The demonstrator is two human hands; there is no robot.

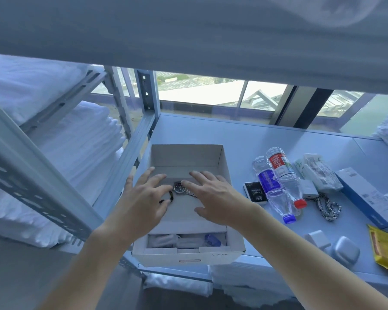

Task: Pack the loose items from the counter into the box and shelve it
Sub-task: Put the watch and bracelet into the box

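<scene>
An open white cardboard box [222,159] stands on the pale shelf counter [244,135]. Inside it lies a wristwatch [179,188] with a dark dial and metal band. Both my hands are spread flat over the box interior. My left hand [143,198] rests left of the watch, fingers apart, with a dark strap end by its fingertips. My right hand [211,195] is to the watch's right, its index fingertip touching the watch. Two clear water bottles [278,189] lie on the counter to the right of the box.
Right of the box lie a small black case [255,193], a metal chain [327,206], a wrapped tissue pack [318,171], a blue-and-white carton [365,195], two grey pods [343,249] and a yellow packet [385,249]. Folded white linen [76,139] fills the left rack. A shelf [188,41] hangs overhead.
</scene>
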